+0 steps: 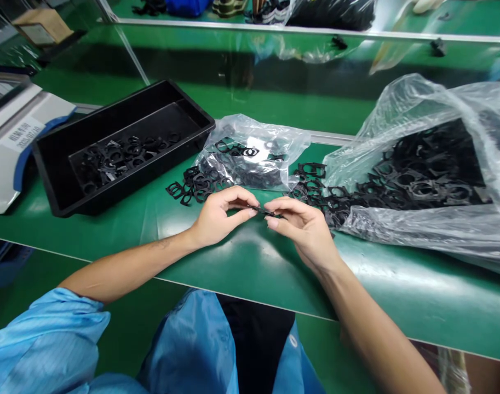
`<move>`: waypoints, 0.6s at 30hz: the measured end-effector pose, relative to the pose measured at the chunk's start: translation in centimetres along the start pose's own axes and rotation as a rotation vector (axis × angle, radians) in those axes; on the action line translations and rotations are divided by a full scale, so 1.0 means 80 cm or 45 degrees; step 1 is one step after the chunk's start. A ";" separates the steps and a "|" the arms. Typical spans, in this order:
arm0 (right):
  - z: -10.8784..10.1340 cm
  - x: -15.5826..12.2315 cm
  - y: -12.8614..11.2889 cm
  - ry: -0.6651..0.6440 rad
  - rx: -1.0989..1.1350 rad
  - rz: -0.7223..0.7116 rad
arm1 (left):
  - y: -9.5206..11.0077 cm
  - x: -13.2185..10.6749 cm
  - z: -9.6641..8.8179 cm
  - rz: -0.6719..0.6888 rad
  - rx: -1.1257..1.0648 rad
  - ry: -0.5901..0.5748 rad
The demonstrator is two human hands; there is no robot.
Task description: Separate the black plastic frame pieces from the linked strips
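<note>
My left hand (219, 216) and my right hand (303, 227) meet over the green table (241, 262), fingertips pinched together on a small black plastic ring part (261, 209) held between them. Just beyond the hands lies a loose pile of the same black parts (192, 186), spilling from a small clear plastic bag (253, 150). A second heap of black parts (315, 189) spills from a large clear bag (430, 164) at the right.
A black plastic tray (56, 158) holding several black parts sits at the left rear. A white and blue machine (15, 137) stands at the far left. A metal rail and more bags lie beyond. My blue sleeves show below the table edge.
</note>
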State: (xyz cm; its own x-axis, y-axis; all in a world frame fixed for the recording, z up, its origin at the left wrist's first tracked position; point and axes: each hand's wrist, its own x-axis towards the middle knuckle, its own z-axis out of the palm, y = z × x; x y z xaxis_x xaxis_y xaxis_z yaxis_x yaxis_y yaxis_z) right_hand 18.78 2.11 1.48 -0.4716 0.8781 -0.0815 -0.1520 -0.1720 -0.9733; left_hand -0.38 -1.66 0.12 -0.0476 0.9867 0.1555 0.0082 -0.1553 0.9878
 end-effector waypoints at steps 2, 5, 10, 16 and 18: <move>-0.001 -0.001 0.002 -0.016 0.001 0.001 | -0.005 0.001 0.000 0.007 -0.055 -0.033; -0.003 -0.001 0.004 -0.071 0.026 0.008 | -0.013 0.003 -0.002 -0.009 -0.119 -0.075; -0.004 0.000 0.004 -0.145 0.044 0.014 | -0.015 0.004 -0.003 -0.025 -0.189 -0.110; -0.003 -0.001 0.002 -0.163 0.086 0.013 | -0.016 0.001 -0.004 -0.012 -0.210 -0.138; -0.003 -0.001 0.003 -0.168 0.083 0.014 | -0.017 0.001 -0.004 -0.001 -0.195 -0.139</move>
State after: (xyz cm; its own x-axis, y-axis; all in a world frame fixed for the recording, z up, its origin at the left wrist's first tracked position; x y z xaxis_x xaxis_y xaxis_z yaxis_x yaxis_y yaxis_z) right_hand 18.98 2.09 1.22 -0.5828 0.8104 -0.0590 -0.2004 -0.2138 -0.9561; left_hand -0.74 -1.37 -1.20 0.0613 0.9849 0.1618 -0.1446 -0.1516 0.9778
